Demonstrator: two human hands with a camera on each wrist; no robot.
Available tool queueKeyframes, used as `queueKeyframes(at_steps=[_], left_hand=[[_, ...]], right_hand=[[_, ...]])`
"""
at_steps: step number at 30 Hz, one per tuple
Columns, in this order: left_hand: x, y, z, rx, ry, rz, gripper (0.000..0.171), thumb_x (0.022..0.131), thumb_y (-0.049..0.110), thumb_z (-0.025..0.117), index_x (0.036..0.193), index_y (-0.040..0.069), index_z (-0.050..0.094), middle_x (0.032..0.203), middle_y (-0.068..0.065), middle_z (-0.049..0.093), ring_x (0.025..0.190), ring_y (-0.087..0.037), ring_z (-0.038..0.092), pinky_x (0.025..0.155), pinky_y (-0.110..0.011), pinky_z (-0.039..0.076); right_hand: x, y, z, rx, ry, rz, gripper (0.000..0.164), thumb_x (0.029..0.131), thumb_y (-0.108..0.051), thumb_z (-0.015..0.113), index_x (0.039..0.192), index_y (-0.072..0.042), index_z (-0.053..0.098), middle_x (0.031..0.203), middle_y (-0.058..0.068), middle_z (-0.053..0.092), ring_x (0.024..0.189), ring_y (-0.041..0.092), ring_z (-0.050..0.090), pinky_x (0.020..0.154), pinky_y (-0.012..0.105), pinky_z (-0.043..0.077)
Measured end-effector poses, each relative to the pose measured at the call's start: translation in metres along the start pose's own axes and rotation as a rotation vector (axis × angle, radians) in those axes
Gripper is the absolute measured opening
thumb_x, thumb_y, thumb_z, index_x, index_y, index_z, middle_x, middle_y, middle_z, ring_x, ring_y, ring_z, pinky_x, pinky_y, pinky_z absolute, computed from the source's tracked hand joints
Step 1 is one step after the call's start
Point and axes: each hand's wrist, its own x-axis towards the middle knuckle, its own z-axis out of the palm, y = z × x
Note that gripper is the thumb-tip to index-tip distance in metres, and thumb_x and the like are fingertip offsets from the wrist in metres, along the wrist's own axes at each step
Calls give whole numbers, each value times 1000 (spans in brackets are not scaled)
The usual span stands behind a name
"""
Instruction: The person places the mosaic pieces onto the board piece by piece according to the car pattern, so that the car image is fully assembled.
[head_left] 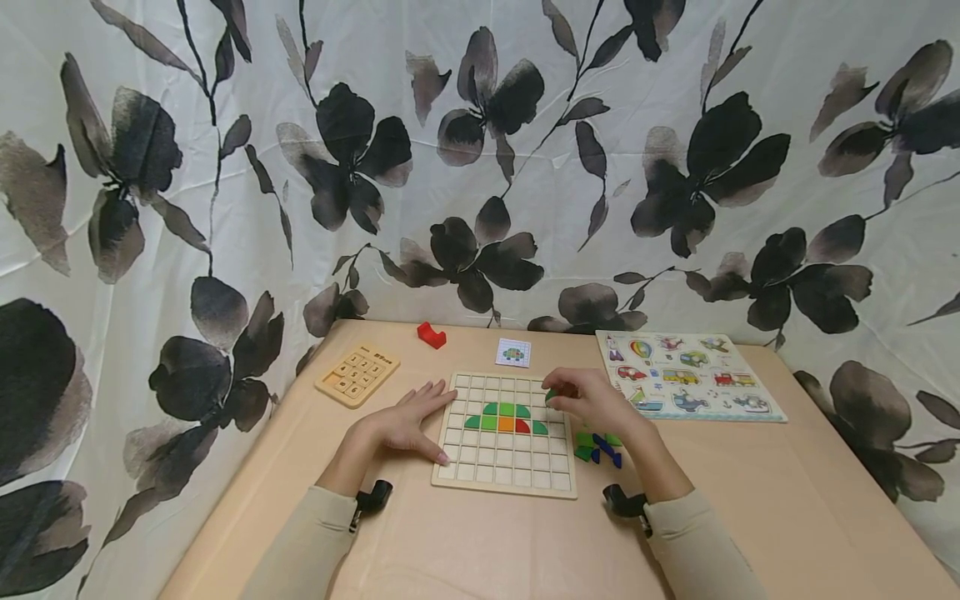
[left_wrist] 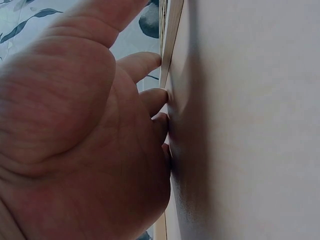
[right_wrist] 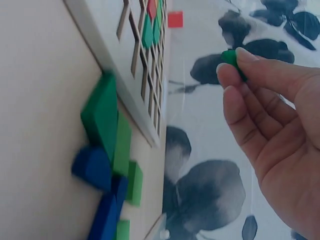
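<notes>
A wooden grid board lies in front of me, with green, orange and red pieces set into its middle rows as a domed shape. My left hand rests at the board's left side, fingers spread and thumb over the lower left corner. In the left wrist view, the fingertips meet the table beside the board's edge. Above the board's upper right part, my right hand pinches a small green block between thumb and index finger. The fingers partly hide that block.
Loose green and blue blocks lie right of the board, under my right forearm. Behind the board are a small picture card and a red block. A wooden number board sits back left, a picture puzzle board back right.
</notes>
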Motion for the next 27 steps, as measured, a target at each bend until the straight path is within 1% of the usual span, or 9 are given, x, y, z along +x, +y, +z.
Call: queueKeyframes(at_steps=[4,9,15,22,27], left_hand=[[0,-1,0,2,1,4,121,72,58,89,167,19,25,176,-13,5,163,-35,-4,132,-58,1],[-1,0,0,2,1,9,120,73,58,89,167,18,25,176,-14,5,163,-35,-3,131,-58,1],[0,1,0,-9,2,11,121,73,57,89,167,17,25,176,-14,6,163,-36,-3,131,-59,1],[0,1,-1,-3,-4,4,120,73,58,88,167,17,25,176,-14,5,163,-36,-3,131,-59,0],[0,1,-1,3,-5,6,121,73,59,88,167,17,25,176,-15,5,163,-36,-4,131,-59,0]], right_hand=[[5,-8,10,27,6,-38,16,92,-9,79,106,-15,74,92,-4,71,80,14,62,71,24,56],[13,-18,22,67,-43,-71,16,93,-9,78,108,-13,77,95,-3,74,81,13,65,73,23,59],[23,-28,37,22,-108,-114,16,95,-11,76,111,-6,78,95,-4,74,79,11,65,69,23,56],[34,-39,55,5,-177,-127,15,96,-10,75,110,-8,79,105,0,78,90,11,65,77,24,56],[43,-41,67,-14,-212,-146,14,96,-8,74,109,-8,80,103,1,78,88,10,63,76,23,54]])
